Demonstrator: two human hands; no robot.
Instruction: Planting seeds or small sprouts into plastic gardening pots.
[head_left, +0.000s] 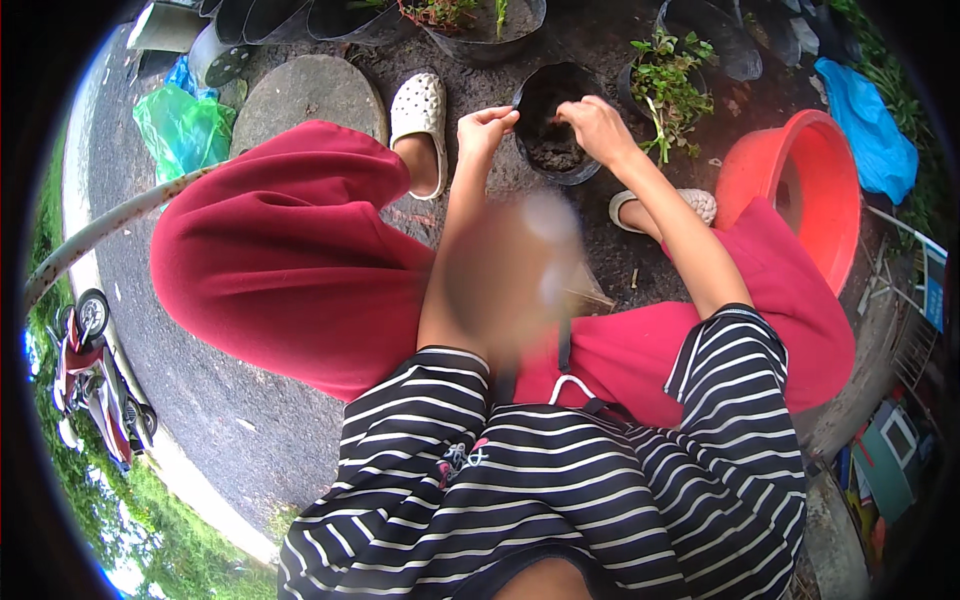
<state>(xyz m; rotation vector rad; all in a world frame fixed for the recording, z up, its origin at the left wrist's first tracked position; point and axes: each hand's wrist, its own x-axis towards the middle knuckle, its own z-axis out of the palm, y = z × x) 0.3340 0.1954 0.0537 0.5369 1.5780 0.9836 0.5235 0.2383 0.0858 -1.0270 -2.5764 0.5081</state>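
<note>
A black plastic grow bag (534, 112) with dark soil (556, 155) low inside stands on the ground before me. My left hand (486, 133) pinches its rim at the left side. Over the right part of the bag's opening is my right hand (596, 129), fingers bent down into it. A small reddish thing shows at its fingertips, too small to name, and whether the fingers grip it I cannot tell. Just right of the bag, a leafy green plant (667, 90) leans out over another black pot, its pale stem pointing towards me.
A red plastic basin (821, 195) lies tilted at the right, near a blue plastic bag (870, 127). More black grow bags (487, 49) line the far side. At left are a round concrete slab (307, 97), a green plastic bag (182, 129) and a rusty metal pipe (112, 217).
</note>
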